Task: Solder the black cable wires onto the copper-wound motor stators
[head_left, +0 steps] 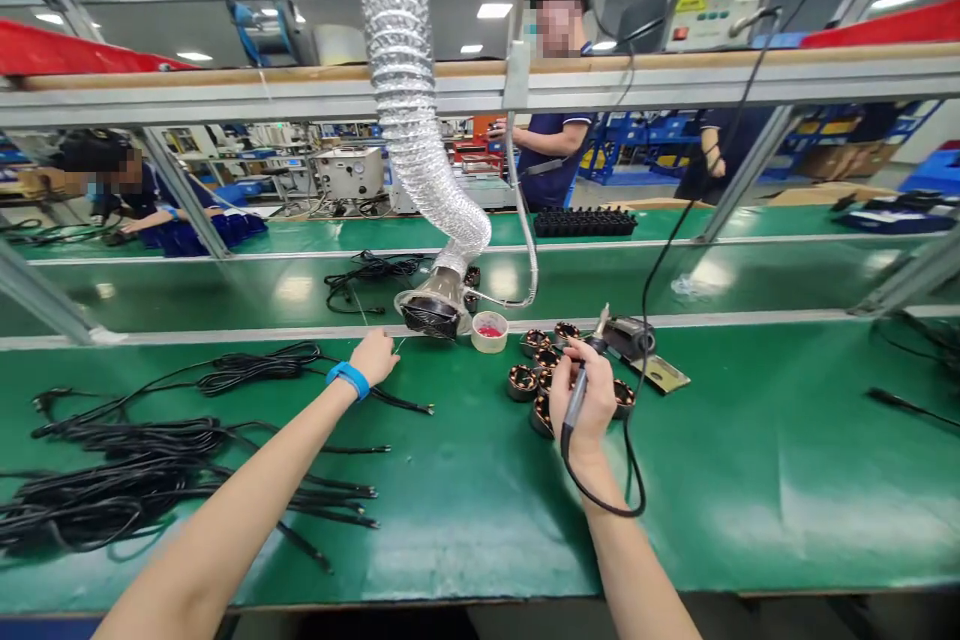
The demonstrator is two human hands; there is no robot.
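My left hand, with a blue wristband, is closed on a thin wire at the mid-left of the green bench. In my right hand is a soldering iron, its tip pointing up and away; its black cord loops over my wrist. Several round copper-wound stators lie around and partly behind my right hand. A small white cup with something red inside stands between my hands. Black cables with stripped ends lie in bundles at the left.
A silver duct hangs down to a black fan hood just beyond my hands. An iron stand sits behind the stators. A metal shelf crosses above, bearing a power unit. People are at work beyond it.
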